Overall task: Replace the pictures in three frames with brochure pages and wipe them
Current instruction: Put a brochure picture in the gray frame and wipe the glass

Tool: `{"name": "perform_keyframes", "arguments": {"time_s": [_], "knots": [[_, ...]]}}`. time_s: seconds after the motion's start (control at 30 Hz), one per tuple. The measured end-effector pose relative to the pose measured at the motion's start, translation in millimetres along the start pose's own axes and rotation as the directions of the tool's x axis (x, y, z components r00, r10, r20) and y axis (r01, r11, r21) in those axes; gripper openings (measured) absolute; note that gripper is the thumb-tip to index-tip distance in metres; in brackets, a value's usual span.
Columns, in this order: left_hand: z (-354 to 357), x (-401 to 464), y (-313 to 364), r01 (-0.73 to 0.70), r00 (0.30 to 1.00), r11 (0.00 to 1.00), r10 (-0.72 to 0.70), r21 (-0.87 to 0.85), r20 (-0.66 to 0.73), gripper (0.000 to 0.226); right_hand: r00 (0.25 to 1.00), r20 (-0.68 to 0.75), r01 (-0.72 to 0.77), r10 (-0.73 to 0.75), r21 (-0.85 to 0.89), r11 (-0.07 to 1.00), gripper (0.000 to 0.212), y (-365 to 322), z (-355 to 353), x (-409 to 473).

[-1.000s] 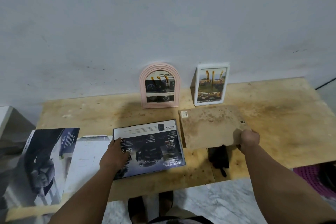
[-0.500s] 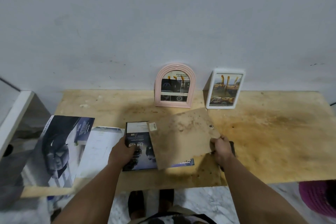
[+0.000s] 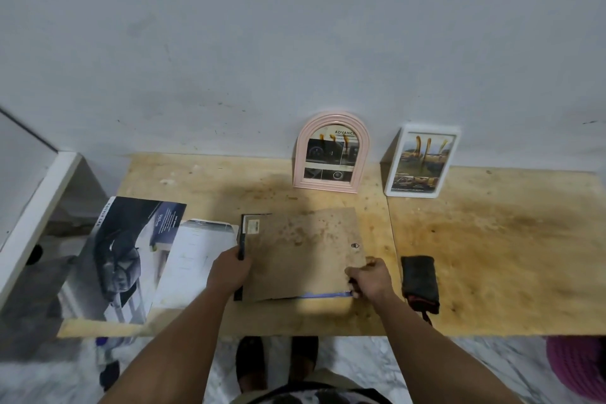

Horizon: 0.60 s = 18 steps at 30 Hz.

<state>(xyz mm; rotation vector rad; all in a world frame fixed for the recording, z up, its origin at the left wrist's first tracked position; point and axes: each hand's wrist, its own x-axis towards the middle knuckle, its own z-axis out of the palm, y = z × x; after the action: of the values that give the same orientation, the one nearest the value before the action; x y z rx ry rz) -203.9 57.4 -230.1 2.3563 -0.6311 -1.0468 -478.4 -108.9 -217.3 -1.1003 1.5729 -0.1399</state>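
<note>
Brown backing board (image 3: 303, 252), newly laid over brochure page (image 3: 324, 294) on bench (image 3: 492, 239); left hand (image 3: 229, 269), right hand (image 3: 370, 277) grip edges; sizing third insert

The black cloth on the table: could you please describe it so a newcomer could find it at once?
Start at the wooden table against the grey wall. Near its front edge, just right of the right hand and the brown board that hand holds, lies the black cloth. It is the only dark, soft, folded thing there, with a red trim at its near end.
</note>
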Motion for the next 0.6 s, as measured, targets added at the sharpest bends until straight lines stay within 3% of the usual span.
{"name": "perform_keyframes", "arguments": {"time_s": [0.1,0.2,0.47,0.6], "knots": [[0.5,-0.5,-0.7,0.011,1.0,1.0,-0.011,-0.017,0.004,0.034,0.994,-0.057,0.071,-0.096,-0.341,0.937,0.04,8.2,-3.1,-0.5],[-0.1,-2.3,-0.7,0.011,1.0,1.0,-0.01,-0.022,0.013,0.039,0.987,-0.048,0.11,-0.152,-0.485,0.868,0.037,13.1,-2.9,1.0],[-1.4,-4.1,-0.6,-0.001,0.999,1.0,0.0,0.009,0.032,0.047,0.975,-0.042,0.143,-0.22,-0.64,0.755,0.039,11.7,0.2,-1.9],[0.0,-5.5,-1.3,-0.025,0.999,0.997,0.022,0.066,0.04,0.048,0.968,-0.047,0.156,-0.246,-0.655,0.739,0.062,9.4,-0.5,-4.2]]}}
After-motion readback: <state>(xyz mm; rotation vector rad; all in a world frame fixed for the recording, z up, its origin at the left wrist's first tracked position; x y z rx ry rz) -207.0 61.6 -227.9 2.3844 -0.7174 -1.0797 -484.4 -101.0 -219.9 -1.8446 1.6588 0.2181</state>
